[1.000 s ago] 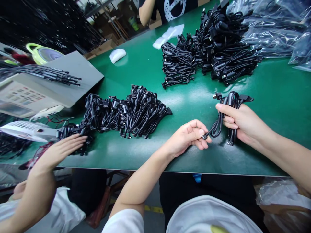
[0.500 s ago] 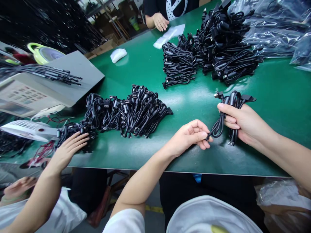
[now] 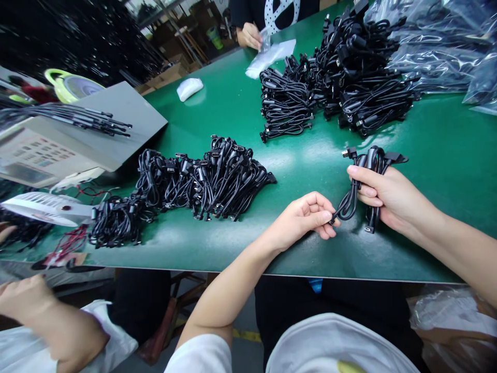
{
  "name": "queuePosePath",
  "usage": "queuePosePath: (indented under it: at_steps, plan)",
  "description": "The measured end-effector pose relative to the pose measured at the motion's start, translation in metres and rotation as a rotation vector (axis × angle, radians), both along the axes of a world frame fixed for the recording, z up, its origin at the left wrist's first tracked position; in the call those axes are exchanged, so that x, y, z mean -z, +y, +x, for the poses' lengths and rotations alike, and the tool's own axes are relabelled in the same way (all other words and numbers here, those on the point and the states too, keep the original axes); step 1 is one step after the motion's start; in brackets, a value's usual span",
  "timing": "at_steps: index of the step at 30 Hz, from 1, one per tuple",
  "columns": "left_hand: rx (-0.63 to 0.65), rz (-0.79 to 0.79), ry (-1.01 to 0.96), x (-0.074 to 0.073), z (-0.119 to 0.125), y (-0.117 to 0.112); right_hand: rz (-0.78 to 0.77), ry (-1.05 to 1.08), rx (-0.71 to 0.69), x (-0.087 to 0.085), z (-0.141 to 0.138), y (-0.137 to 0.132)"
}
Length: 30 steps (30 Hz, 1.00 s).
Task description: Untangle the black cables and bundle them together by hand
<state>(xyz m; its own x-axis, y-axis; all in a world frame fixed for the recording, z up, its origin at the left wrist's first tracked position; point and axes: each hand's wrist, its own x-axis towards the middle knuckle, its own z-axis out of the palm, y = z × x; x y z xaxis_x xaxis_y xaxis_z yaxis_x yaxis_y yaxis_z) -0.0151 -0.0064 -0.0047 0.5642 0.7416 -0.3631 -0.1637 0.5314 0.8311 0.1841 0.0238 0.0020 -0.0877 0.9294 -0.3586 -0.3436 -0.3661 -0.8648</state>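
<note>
OK, black cable bundle [image 3: 373, 163] is in the right hand [image 3: 388, 194], over the front part of the green surface [image 3: 306, 168]. Right grip is wrapped round the folded loops, thumb across the front, probably so the coil holds together as one unit. Left hand [image 3: 312, 217] grip pinches a cable end [image 3: 333, 220] between thumb and fingertips, likely to steady it; connector there is mostly hidden. USB-style plug [image 3: 345, 153] sticks out past the right thumb, second connector [image 3: 368, 228] points down below the fist. Can't tell if it's one cable or several, or if the bundle touches down. Near cable pile [image 3: 229, 181] sits to the left, far cable pile [image 3: 287, 103] beyond the hands; the gap presumably keeps batches apart. Edges: both forearms cross the front edge. Room: green strip between near pile and left hand, more right of the right wrist; far pile and plastic bags [image 3: 435, 52] bound the back. Co-worker's hand [image 3: 251, 36] is well apart, at the far edge.
</note>
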Motion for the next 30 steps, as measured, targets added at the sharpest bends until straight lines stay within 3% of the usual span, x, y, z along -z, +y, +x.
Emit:
queuePosePath:
  at_steps: [22,30]
  plan:
    - [0.011,-0.004,0.028,-0.002,0.0004,0.0001,-0.003,0.014,-0.017,-0.0012,0.0013,-0.0003]
    - [0.012,0.082,0.078,-0.0063,0.0026,-0.0026,0.027,0.035,-0.091,-0.0043,-0.0002,-0.0063]
